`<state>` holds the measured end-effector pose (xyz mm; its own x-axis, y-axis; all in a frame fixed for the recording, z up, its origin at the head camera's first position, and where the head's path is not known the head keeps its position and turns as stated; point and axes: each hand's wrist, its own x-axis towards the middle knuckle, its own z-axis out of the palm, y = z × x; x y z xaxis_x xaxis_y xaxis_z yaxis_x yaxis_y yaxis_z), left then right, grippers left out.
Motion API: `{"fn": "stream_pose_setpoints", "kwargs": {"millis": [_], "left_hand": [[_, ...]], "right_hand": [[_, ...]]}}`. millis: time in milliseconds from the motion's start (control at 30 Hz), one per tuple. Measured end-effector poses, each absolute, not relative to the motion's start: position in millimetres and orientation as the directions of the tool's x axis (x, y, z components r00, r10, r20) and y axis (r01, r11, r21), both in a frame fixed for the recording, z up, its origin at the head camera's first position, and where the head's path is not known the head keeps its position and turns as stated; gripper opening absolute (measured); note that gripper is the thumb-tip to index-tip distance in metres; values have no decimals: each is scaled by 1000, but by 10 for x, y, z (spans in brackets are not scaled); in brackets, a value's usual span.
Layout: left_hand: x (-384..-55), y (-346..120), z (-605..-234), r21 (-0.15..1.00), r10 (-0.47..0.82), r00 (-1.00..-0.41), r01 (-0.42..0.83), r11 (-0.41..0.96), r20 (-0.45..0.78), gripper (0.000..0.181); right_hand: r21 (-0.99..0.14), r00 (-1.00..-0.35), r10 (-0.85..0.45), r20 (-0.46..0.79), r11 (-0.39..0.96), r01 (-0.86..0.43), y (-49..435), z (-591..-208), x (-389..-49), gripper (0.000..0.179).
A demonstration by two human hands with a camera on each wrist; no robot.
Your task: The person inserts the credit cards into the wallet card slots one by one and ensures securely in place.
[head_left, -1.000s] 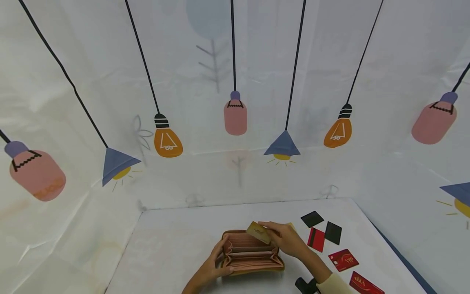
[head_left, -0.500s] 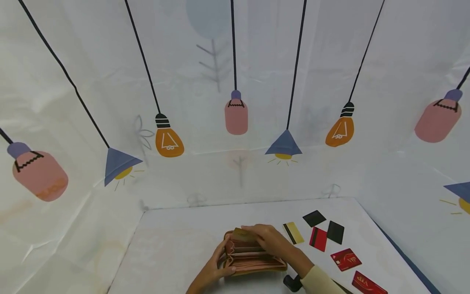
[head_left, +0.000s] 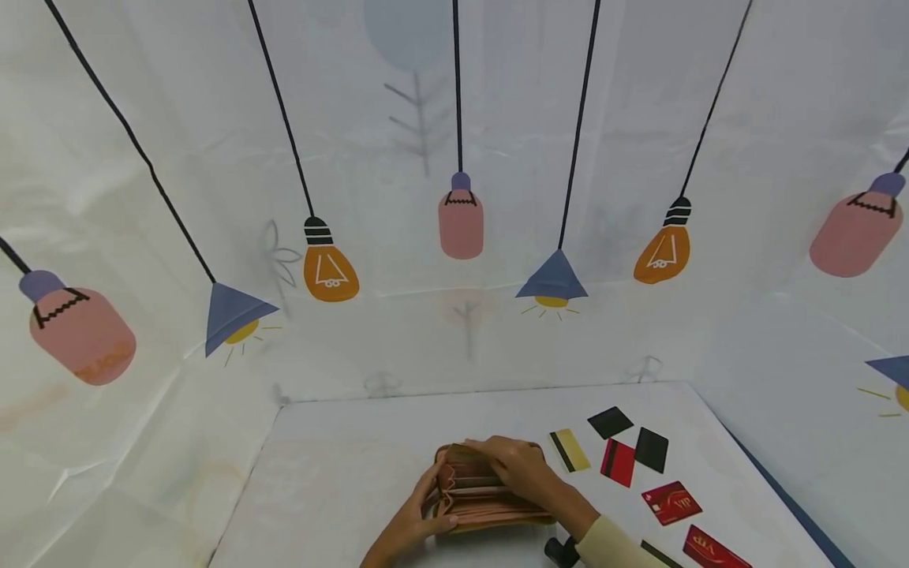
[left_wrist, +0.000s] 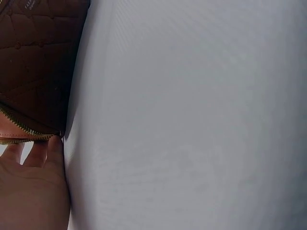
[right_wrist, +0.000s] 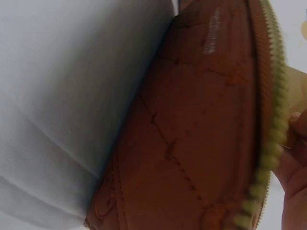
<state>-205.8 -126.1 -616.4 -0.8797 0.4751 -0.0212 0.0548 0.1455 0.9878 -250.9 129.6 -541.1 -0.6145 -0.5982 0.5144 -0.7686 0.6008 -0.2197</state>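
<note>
An unzipped brown wallet with pink pleated pockets stands open on the white table in the head view. My left hand grips its left side, thumb at the front edge. In the left wrist view, fingertips touch the gold zip beside the quilted cover. With my right hand I pinch a gold card at the wallet's back pocket. That card's lower part is hidden by the wallet and hand. The right wrist view shows the card behind the wallet's zip edge.
Right of the wallet lie a yellow striped card, two black cards, a red striped card and two red VIP cards. A dark-striped card is partly cut off. A black object sits by the right wrist.
My right hand has brought the gold card left and down to the wallet's back pocket; less of the card shows. The yellow striped card has come into view. My left hand keeps its grip.
</note>
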Motion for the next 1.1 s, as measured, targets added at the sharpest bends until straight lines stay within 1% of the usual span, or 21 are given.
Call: {"fn": "stream_pose_setpoints", "kwargs": {"millis": [133,333,467,600,733,833,900,1100], "left_hand": [[-2075,-1267,-6187,986,477,-879,82,143,4,87],[-2087,-1249,-6190,986,484,-874,110,123,38,87],[-2093,-1246,-6199,985,485,-873,129,113,59,87],[-2089,-1242,-6205,985,475,-879,120,125,47,88],[-2082,-1245,-6208,984,472,-881,115,134,38,89],[-2078,-1244,-6209,985,479,-877,110,133,34,89],[-2075,-1244,-6209,986,484,-874,109,129,33,90],[-2067,-1245,-6199,986,459,-888,89,141,15,90]], "right_hand": [[-185,-601,-593,536,612,-769,1270,-5436,-2498,52],[-91,-559,-610,561,626,-774,1293,-5491,-2500,48],[-59,-545,-622,562,627,-777,1303,-5500,-2502,48],[-97,-561,-596,575,631,-770,1288,-5475,-2513,47],[-200,-618,-537,573,640,-742,1258,-5462,-2527,41],[-235,-643,-494,585,656,-718,1253,-5480,-2528,37],[-227,-636,-481,604,661,-716,1252,-5492,-2528,35],[-162,-574,-493,654,650,-742,1237,-5524,-2554,30]]}}
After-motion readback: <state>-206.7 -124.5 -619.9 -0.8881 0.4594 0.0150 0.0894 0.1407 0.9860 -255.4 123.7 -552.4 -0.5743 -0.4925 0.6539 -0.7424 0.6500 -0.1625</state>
